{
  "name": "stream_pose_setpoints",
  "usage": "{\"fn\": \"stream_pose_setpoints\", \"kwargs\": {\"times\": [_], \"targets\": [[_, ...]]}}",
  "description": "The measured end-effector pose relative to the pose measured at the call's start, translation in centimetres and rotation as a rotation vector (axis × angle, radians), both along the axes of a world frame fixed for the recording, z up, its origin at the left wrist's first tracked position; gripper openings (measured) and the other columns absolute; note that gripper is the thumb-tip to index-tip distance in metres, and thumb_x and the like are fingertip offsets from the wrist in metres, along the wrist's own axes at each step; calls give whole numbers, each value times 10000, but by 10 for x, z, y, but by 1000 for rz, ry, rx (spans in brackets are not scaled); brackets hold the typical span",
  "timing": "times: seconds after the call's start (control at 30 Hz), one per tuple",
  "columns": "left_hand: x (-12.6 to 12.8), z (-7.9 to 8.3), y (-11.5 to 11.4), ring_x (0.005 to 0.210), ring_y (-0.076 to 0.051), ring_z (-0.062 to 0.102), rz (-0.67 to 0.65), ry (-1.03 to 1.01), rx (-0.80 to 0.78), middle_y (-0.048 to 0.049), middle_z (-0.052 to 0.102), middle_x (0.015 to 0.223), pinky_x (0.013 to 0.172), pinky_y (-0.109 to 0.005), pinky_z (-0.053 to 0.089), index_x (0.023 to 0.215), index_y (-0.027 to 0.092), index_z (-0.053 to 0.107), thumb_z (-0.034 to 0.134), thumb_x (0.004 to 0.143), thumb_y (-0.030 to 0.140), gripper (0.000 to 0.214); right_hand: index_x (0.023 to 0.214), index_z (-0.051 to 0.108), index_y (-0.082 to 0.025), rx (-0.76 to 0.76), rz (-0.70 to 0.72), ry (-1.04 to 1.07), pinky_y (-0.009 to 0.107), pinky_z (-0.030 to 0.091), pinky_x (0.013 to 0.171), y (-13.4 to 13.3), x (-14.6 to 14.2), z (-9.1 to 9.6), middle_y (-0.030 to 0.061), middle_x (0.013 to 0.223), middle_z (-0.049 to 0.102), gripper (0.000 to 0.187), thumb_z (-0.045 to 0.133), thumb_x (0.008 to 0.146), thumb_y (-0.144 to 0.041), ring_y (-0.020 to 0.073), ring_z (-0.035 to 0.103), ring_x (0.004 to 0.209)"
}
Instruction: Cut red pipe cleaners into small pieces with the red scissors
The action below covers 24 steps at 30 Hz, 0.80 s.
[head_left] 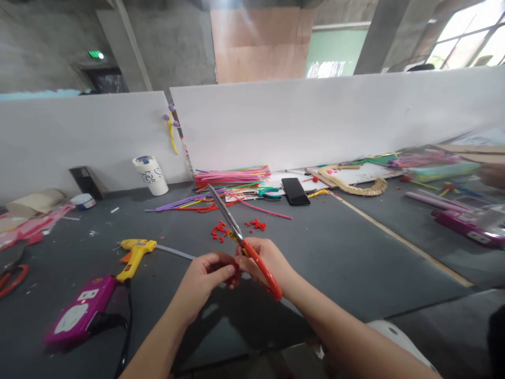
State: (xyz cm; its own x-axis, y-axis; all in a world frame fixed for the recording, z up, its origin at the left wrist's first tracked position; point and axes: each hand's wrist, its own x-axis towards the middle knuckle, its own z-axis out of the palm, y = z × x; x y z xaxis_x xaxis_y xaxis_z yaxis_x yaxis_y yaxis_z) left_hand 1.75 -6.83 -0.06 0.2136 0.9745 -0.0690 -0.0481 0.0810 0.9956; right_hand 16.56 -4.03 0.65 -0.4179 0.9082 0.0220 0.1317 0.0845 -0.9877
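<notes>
Here — right fingers [248, 265] grasp scissors [255, 256], left fingers [224, 273] pinch a small red piece [235, 266]

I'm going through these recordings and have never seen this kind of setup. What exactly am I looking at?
There is no robot here, just a person's two bare hands. The single picture comes from a camera worn on the head, looking forward and down. The right hand holds red-handled scissors, blades pointing away. The left hand seems to pinch a small red piece, mostly hidden by fingers. On the dark table lie red bits, a yellow glue gun, a phone and coloured stems.
</notes>
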Motion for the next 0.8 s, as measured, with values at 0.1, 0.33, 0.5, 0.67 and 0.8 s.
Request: {"fn": "stream_pose_setpoints", "kwargs": {"times": [0.1, 0.33, 0.5, 0.67, 0.8], "targets": [[1, -2, 1, 555, -139, 543, 67, 2, 9, -46, 622, 619, 564, -261, 428, 718, 123, 637, 596, 679, 218, 111, 589, 460, -161, 42, -28, -14, 152, 301, 393, 0, -1, -2, -69, 487, 425, 26, 447, 608, -149, 46, 370, 392], [8, -5, 0, 501, -114, 515, 134, -49, -11, -22, 607, 575, 520, -228, 403, 669, 125, 623, 621, 639, 209, 89, 582, 436, -167, 109, -66, -48, 154, 310, 412, 0, -5, -7, -66, 486, 407, 31, 453, 607, -160, 58, 368, 424], [7, -5, 0, 484, -107, 518, 178, -77, -16, -5, 601, 552, 508, -228, 406, 653, 129, 615, 638, 621, 208, 89, 616, 450, -170, 199, -87, -134, 171, 316, 450, 2, -2, -10, -54, 517, 429, 97, 458, 682, -241, 73, 398, 455], [-5, 0, 4, 510, -98, 549, 343, -195, 11, 10, 626, 570, 528, -212, 423, 675, 145, 610, 664, 607, 206, 106, 652, 485, -176, 448, -157, -503, 192, 261, 468, -2, 6, -6, -40, 537, 449, 267, 515, 710, -435, 97, 409, 497], [-13, 7, 5, 511, -79, 553, 394, -280, 14, 9, 636, 581, 518, -181, 420, 675, 143, 606, 657, 629, 197, 87, 793, 508, -179, 593, -163, -732, 214, 250, 485, -8, 8, -9, -16, 577, 526, 386, 474, 721, -557, 134, 481, 530]]}}
